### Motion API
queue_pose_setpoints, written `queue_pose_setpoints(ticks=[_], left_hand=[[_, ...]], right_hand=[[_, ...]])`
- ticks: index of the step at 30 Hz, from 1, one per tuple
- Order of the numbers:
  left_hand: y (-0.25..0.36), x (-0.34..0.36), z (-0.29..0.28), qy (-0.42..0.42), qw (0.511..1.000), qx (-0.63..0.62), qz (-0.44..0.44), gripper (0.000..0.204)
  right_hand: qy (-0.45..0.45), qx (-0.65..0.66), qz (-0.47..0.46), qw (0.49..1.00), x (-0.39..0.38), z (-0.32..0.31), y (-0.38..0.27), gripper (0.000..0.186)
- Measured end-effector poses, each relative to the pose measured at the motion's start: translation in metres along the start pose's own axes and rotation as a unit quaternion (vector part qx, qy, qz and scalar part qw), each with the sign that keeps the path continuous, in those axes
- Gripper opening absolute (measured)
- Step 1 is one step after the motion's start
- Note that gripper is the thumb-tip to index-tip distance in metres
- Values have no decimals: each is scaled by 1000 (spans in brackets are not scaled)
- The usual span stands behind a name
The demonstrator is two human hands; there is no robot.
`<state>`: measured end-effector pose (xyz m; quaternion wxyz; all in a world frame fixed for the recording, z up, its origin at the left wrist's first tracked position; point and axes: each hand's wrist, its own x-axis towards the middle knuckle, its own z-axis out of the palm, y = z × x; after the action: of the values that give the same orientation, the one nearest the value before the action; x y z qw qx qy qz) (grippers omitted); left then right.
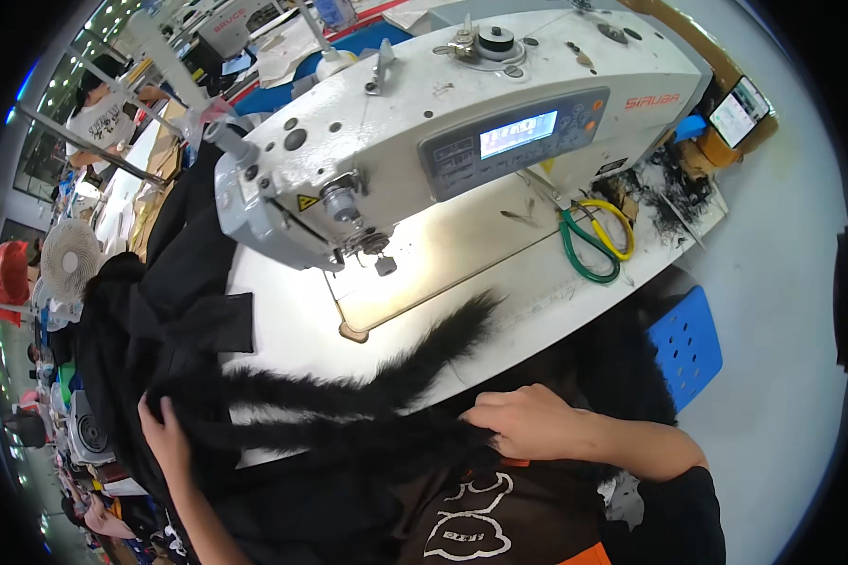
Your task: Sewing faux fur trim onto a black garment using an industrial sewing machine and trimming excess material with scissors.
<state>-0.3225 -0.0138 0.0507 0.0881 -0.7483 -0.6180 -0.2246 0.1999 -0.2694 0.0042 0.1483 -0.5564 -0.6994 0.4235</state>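
Note:
A black garment (193,325) with long fluffy fur trim (320,391) lies over the left end of the white sewing table (287,325). At its left part my left hand (168,441) grips the black cloth between thumb and fingers; the fingertips are partly hidden. My right hand (526,424) is closed on a furry edge of the trim, close to my lap. Between the two hands the trim runs roughly straight, and another furry length bends up onto the tabletop. Beyond it stands a white sewing machine (415,122), its needle area lit.
Scissors (598,240) with green and yellow handles lie right of the machine, near black fluff (674,193). A phone (740,111) rests at the far right. A blue perforated plastic piece (688,348) is below the table's right edge. Another person (104,122) works at far left.

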Motion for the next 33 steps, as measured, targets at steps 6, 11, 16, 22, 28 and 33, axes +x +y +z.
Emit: queue_pose_setpoints(ticks=[6, 11, 16, 22, 28, 33], left_hand=[[289, -30, 8, -213, 928, -186, 244, 42], [365, -57, 61, -277, 873, -229, 331, 38], [359, -76, 37, -404, 825, -387, 73, 24], [340, -100, 19, -479, 736, -478, -34, 24], [323, -97, 17, -445, 687, -573, -46, 19], [302, -100, 22, -413, 702, -577, -65, 19]], right_hand=[[54, -63, -63, 995, 13, 12, 0, 37], [77, -103, -86, 988, 5, 4, -1, 49], [182, -59, -134, 972, -7, -26, 4, 31], [208, -90, -178, 958, -4, -39, -11, 32], [165, -103, -171, 966, -13, -47, -23, 34], [184, -105, -125, 969, -29, -56, -22, 22]])
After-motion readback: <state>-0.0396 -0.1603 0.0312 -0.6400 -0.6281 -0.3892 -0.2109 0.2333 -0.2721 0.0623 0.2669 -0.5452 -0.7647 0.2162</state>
